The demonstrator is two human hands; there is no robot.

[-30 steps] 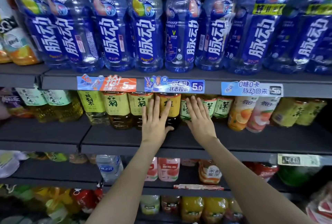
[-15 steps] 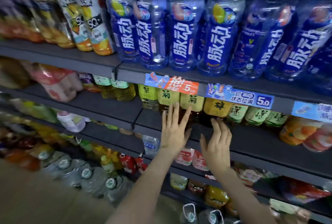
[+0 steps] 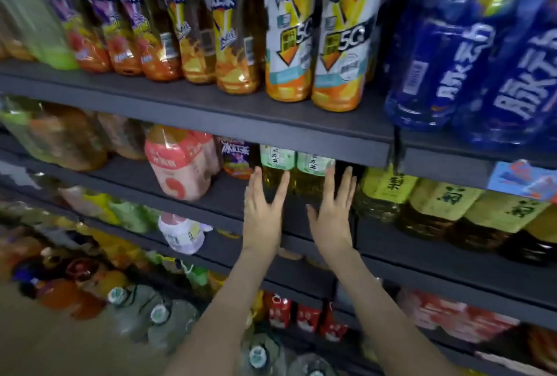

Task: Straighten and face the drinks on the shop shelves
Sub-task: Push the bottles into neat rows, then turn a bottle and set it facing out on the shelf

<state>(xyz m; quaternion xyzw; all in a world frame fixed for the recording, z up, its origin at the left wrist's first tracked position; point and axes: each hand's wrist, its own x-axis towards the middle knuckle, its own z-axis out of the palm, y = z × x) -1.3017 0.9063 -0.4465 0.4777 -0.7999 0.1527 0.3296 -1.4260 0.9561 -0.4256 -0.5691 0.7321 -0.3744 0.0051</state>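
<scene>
While both hands are reaching into the middle shelf (image 3: 229, 195), the left hand (image 3: 262, 216) and right hand (image 3: 331, 219) are keeping fingers spread, gripping nothing. The green-label tea bottles (image 3: 277, 161) are sitting set back just beyond the fingertips; contact unclear. Likely best: cupping each low, sliding it to the front edge, turning labels outward.

Our left hand (image 3: 262, 219) and right hand (image 3: 333, 216) are bare, with long, slim fingers (image 3: 280, 189). The left forearm (image 3: 217, 315) and right forearm (image 3: 391, 315) are bare too, slender and smooth, uncovered from wrist to where they leave our view; motion blur hides any finer detail.
</scene>
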